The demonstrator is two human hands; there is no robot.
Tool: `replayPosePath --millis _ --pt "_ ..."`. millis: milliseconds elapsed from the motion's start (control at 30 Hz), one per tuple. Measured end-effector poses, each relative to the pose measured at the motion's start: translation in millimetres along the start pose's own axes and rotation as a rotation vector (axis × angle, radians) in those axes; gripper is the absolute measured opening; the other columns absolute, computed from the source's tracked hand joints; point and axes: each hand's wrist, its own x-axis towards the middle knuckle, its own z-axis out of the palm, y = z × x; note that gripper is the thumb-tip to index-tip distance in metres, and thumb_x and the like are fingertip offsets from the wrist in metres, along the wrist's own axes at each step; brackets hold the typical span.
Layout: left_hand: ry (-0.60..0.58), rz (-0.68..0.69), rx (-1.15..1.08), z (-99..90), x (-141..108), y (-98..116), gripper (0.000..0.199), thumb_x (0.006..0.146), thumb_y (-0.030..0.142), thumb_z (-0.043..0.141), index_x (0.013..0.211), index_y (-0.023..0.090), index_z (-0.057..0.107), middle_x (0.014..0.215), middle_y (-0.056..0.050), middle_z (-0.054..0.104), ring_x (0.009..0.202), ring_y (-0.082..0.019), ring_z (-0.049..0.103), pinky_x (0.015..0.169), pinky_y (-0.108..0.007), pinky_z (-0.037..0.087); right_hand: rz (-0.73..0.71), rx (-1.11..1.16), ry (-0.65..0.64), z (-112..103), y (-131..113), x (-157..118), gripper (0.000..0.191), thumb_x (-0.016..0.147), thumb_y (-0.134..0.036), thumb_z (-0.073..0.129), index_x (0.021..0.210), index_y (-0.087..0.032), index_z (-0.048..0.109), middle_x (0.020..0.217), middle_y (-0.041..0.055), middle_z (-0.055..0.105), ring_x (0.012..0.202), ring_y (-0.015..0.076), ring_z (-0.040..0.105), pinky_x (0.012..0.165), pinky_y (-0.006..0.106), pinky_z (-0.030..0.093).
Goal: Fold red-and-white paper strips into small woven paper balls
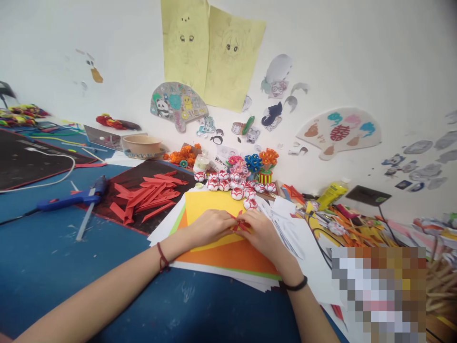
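Observation:
Both of my hands meet over a stack of coloured paper. My left hand [214, 228] and my right hand [259, 232] pinch a small red folded paper piece [240, 225] between their fingertips. Under them lie a yellow sheet [203, 205] and an orange sheet [221, 257], with green and white sheets below. Just behind my hands sit several red-and-white paper balls [237, 193]. A pile of red folded paper strips [150, 195] rests on a dark mat to the left. Part of the red piece is hidden by my fingers.
A blue glue gun [71, 200] with its cable lies at the left on the blue table [46, 267]. Behind stand a round bowl [142, 144], paper flowers [253, 163] and a small jar [202, 163]. To the right are a yellow bottle [332, 194] and scattered paper strips.

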Motion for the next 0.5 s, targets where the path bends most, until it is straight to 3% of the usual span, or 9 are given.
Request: replayPosePath --millis 233,500 --pt "0.034 0.076 0.051 6.2 -1.4 -4.4 0.031 0.101 0.034 0.04 0.101 0.019 0.067 0.084 -0.006 0.068 0.078 -0.016 0.063 0.07 -0.026 0.044 0.007 0.046 -0.015 3.9 1.2 -2.3 0.01 0.085 -0.016 0.07 0.094 -0.02 0.068 0.089 0.0042 0.069 0.082 0.0203 0.062 0.074 0.031 0.048" --pt "0.078 0.075 0.079 9.0 -3.7 -6.4 0.031 0.101 0.036 0.041 0.105 0.018 0.066 0.085 -0.006 0.068 0.077 -0.016 0.064 0.069 -0.027 0.043 -0.019 0.059 -0.005 5.8 7.4 -4.8 0.017 0.085 -0.016 0.068 0.101 -0.023 0.069 0.091 0.0043 0.072 0.083 0.0206 0.066 0.077 0.032 0.052"
